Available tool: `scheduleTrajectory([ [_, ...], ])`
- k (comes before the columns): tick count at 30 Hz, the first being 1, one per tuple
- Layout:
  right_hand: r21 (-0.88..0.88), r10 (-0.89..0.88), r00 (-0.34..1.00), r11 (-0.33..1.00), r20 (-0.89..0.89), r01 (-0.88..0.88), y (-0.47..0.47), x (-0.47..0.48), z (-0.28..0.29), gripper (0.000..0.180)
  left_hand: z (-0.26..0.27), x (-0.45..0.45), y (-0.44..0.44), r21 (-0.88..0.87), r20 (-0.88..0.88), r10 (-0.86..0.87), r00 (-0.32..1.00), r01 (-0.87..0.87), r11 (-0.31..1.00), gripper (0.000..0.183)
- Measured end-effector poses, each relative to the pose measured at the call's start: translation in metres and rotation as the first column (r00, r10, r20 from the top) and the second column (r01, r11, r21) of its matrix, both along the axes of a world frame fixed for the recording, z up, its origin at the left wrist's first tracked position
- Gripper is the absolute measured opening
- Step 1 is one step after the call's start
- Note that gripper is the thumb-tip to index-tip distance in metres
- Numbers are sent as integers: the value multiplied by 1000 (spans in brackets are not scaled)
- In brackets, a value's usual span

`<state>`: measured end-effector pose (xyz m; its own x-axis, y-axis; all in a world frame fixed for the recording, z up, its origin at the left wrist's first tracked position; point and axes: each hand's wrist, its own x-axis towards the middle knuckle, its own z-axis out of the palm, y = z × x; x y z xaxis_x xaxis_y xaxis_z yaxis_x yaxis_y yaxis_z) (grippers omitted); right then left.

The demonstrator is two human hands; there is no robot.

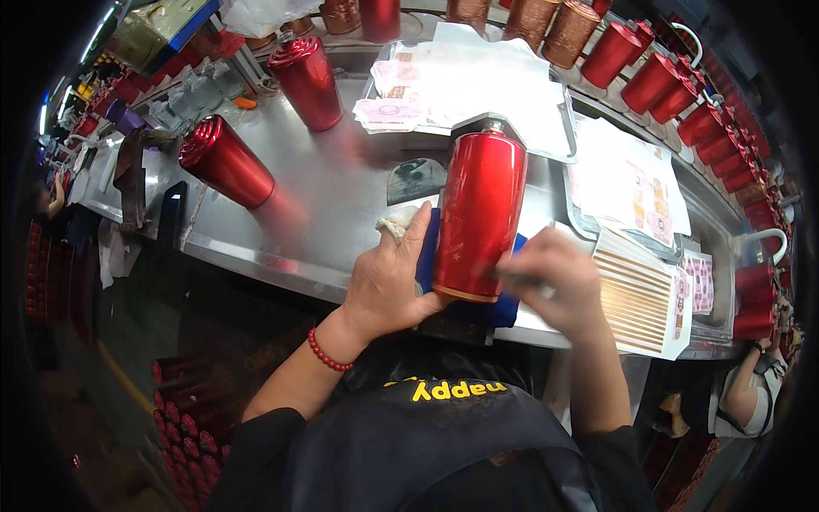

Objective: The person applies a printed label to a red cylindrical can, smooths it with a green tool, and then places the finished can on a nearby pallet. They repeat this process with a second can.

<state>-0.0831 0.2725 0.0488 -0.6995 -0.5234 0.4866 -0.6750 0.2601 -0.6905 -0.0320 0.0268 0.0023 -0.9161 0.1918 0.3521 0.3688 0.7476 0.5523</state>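
A glossy red bottle point(483, 211) with a gold band at its near end lies before me over a blue cloth point(512, 310). My left hand point(390, 281) is against its left side, thumb by the near end and fingers spread, with a whitish cloth piece point(397, 225) at the fingers. My right hand point(560, 275), blurred, is at the bottle's lower right side, its fingers closed on a small dark thing I cannot identify. A gold star and faint gold lines show on the bottle's lower left.
Two red bottles point(307, 83) point(227, 163) stand on the metal table point(320, 211) at left. Trays of decal sheets point(473, 77) lie behind and at right, beside a gold-striped sheet point(633, 288). Red and copper-coloured bottles line the back. Another person's arm point(742, 390) is at far right.
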Motion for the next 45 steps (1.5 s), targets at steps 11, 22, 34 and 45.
scheduleTrajectory([
  [11, -80, -314, 939, 949, -142, 305, 3, -10, -20, 32, 12, -5, 10, -85, -301, -102, 948, 80, 993, 89],
  [22, -78, -332, 928, 934, 169, 349, 13, -29, -12, 17, 32, -31, -5, -143, -285, -388, 876, 361, 921, 75],
  [34, 106, -177, 982, 980, 73, 169, 29, 28, -41, 57, 20, -148, -15, 557, 402, -325, 856, 53, 829, 52],
  [45, 2, -208, 973, 978, -104, 210, -3, 42, -63, 90, 39, -164, 16, 739, 623, -548, 558, -191, 646, 54],
])
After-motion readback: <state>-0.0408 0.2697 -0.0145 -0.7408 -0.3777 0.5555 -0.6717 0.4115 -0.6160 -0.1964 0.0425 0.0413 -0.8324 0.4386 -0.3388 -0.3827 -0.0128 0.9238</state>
